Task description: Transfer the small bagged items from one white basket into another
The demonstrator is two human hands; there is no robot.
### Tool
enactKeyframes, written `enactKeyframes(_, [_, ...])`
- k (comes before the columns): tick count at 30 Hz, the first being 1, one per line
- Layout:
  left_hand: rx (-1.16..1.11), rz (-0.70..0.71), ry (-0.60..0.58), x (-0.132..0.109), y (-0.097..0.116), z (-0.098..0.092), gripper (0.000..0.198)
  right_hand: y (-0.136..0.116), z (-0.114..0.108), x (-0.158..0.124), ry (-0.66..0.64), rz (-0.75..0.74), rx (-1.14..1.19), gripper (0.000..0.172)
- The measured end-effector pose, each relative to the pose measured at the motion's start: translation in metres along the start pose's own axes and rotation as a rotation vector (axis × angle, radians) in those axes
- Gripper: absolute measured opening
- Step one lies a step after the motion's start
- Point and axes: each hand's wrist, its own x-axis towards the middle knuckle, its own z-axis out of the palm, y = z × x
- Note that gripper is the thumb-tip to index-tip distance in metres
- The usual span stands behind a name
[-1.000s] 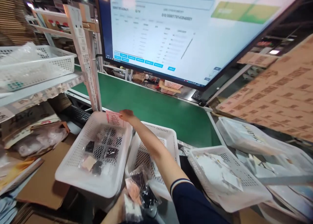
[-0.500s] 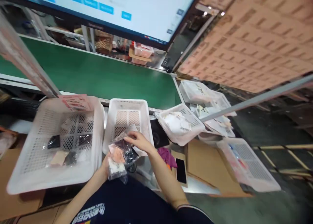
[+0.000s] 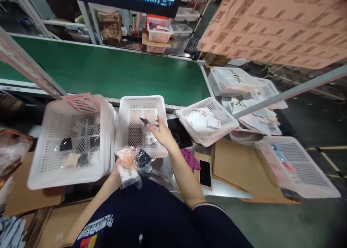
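A workbench (image 3: 162, 168) edges a green conveyor belt (image 3: 114, 73). On the bench stand white baskets: a left one (image 3: 54, 168), a middle one (image 3: 130, 107), a right one (image 3: 214, 105). Beside them lie a phone (image 3: 205, 173), a purple cloth (image 3: 189, 157) and cardboard (image 3: 238, 168)

1. Clear plastic packet (image 3: 148, 127), small, with a dark item inside, held tilted just left of frame centre, above the middle white basket (image 3: 127, 132).
2. Bundle of clear bags (image 3: 131, 165), with peach, black and white contents, bunched together in the lower centre-left, just below that basket's near rim.
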Motion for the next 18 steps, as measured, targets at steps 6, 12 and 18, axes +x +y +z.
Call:
enactKeyframes(6, [-0.033,0.309,0.072,-0.023,-0.016,0.003,0.058,-0.003,0.04,-0.09,-0.35,-0.265,0.015,0.063])
enactKeyframes(12, [0.002,0.316,0.103,-0.028,-0.025,0.003,0.048,-0.007,0.049,-0.11,-0.305,-0.462,-0.154,0.031])
enactKeyframes(18, [-0.039,0.25,0.063,-0.023,-0.03,-0.005,0.054,0.002,0.029,-0.074,-0.091,-0.454,-0.119,0.023])
